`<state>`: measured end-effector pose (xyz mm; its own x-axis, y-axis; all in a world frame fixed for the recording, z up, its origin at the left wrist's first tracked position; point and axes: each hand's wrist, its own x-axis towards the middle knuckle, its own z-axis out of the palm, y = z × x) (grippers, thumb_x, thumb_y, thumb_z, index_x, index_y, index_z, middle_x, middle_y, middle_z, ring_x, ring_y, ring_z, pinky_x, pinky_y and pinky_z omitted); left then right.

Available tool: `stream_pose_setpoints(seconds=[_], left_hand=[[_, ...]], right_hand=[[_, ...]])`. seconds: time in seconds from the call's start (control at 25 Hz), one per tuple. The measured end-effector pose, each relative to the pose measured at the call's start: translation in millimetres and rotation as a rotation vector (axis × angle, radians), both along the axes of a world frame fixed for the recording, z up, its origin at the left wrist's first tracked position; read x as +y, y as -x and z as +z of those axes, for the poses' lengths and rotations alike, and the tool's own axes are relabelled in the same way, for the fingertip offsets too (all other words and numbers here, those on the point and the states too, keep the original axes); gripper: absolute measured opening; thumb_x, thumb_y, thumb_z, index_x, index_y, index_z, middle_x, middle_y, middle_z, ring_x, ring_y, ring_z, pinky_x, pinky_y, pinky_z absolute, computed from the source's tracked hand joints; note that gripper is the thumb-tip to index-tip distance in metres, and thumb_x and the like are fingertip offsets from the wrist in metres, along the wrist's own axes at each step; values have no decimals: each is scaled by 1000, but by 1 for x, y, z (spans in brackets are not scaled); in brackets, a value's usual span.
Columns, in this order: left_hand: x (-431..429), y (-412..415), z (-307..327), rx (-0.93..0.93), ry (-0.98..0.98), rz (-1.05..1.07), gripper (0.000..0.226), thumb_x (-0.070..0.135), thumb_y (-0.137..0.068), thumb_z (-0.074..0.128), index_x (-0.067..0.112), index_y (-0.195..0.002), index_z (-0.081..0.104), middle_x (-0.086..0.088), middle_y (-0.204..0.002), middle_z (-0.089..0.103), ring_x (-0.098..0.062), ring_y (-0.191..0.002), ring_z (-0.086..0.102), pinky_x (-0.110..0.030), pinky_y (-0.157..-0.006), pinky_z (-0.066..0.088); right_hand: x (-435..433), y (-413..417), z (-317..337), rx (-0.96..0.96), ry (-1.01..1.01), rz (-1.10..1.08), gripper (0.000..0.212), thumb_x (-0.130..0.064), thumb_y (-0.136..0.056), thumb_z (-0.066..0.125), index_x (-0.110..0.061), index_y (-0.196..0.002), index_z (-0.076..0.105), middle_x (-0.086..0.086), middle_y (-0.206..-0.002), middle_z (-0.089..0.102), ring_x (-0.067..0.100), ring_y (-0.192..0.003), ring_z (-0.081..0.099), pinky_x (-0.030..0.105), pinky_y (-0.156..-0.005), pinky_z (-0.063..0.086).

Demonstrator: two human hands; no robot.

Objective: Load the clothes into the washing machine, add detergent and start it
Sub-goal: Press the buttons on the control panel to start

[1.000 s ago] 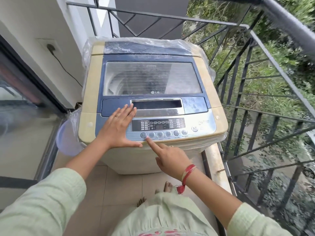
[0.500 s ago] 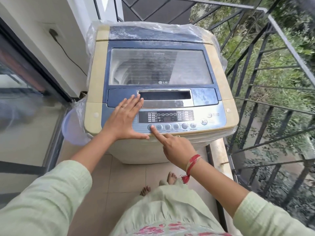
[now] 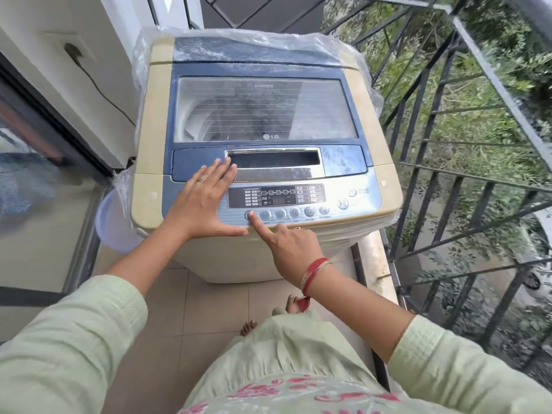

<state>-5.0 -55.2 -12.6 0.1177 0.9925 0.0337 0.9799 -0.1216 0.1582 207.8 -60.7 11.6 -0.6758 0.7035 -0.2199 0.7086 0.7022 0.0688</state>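
Washing machine (image 3: 263, 109) at 12 o'clock, both hands on its control panel (image 3: 298, 201).
Beige and blue, lid down, plastic-wrapped. Left hand (image 3: 203, 201) lies flat, fingers straight; right hand (image 3: 294, 249) presses the leftmost button (image 3: 246, 215) with a straight index, other fingers curled, empty. Drum contents behind the dusty window and the button labels cannot be made out.

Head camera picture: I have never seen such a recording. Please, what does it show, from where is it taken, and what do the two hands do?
The camera sits on the person's head and looks down, so the arms enter from below. In front stands a beige and blue top-loading washing machine on a balcony, its clear lid closed. The left hand lies flat on the silver control panel. The right hand puts one finger on the leftmost round grey button. Neither hand holds anything.
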Motion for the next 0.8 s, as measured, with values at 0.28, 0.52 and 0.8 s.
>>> stream_pose_setpoints(seconds=[0.28,0.52,0.8], left_hand=[[-3,0,-2,27,9,13,129,93,-52,41,15,-150,13,-3,-158,10,-16,-146,4,-34,-119,1],[-2,1,-2,26,17,13,129,96,-52,35,15,-150,12,-3,-158,12,-16,-146,5,-37,-119,3],[-2,3,2,16,6,6,128,94,-53,39,15,-150,13,-3,-158,12,-16,-146,5,-38,-119,5]], right_hand=[[-3,-52,-14,162,79,-201,88,-27,-91,49,-30,-146,-19,1,-116,49,24,-78,61,31,-51,35],[2,-57,-13,136,101,-214,82,-28,-93,46,-29,-148,-15,1,-109,55,25,-79,62,30,-51,34],[1,-55,-7,75,86,-295,85,-21,-92,47,-35,-146,-17,1,-80,50,21,-58,48,26,-44,31]])
